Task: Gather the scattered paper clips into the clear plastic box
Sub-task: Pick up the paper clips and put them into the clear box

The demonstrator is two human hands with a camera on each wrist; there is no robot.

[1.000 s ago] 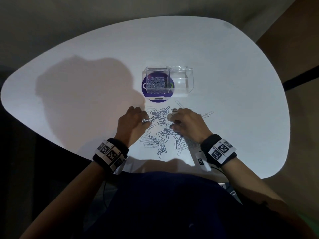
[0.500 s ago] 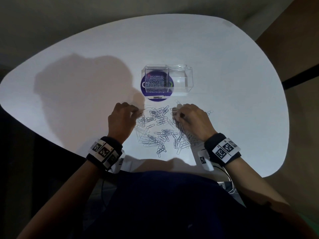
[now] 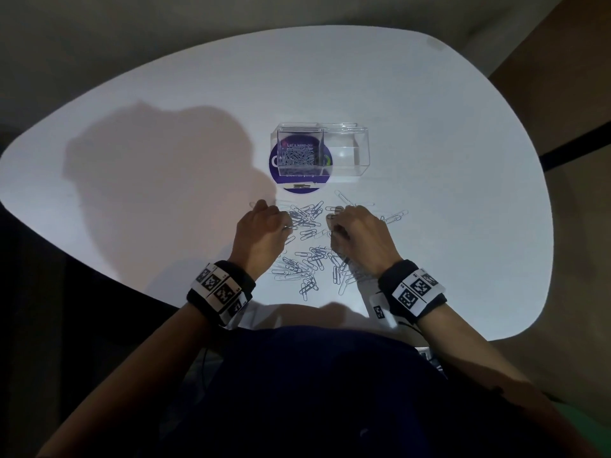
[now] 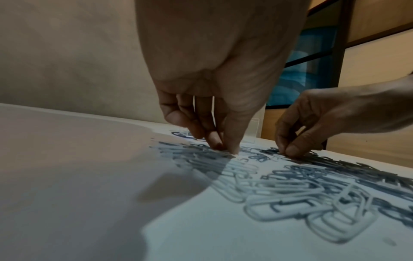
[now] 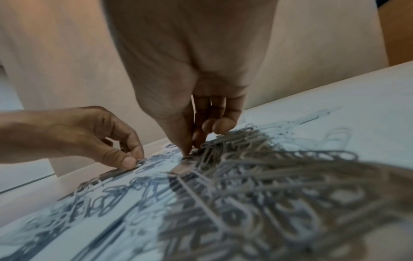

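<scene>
The clear plastic box [image 3: 344, 153] stands on the white table beyond my hands; its left compartment holds a heap of paper clips [image 3: 299, 158], its right one looks bare. Many loose paper clips [image 3: 309, 256] lie scattered between and below my hands. My left hand [image 3: 287, 225] is at the left of the scatter, its thumb and forefinger tips [image 4: 224, 149] pinched together on clips on the table. At the right of the scatter, my right hand [image 3: 332, 226] has thumb and fingers [image 5: 191, 150] nipping clips in the pile. Clips [image 5: 257, 159] lie thick under the right palm.
A round purple sticker [image 3: 299, 188] lies under the box's left half. The white table [image 3: 446, 143] is rounded, and its near edge runs just below my wrists. A few stray clips [image 3: 393, 216] lie to the right of my right hand.
Half a second ago my hands were further apart; both have drawn back in toward the middle of the scatter, fingertips down on clips. The box has not moved.
</scene>
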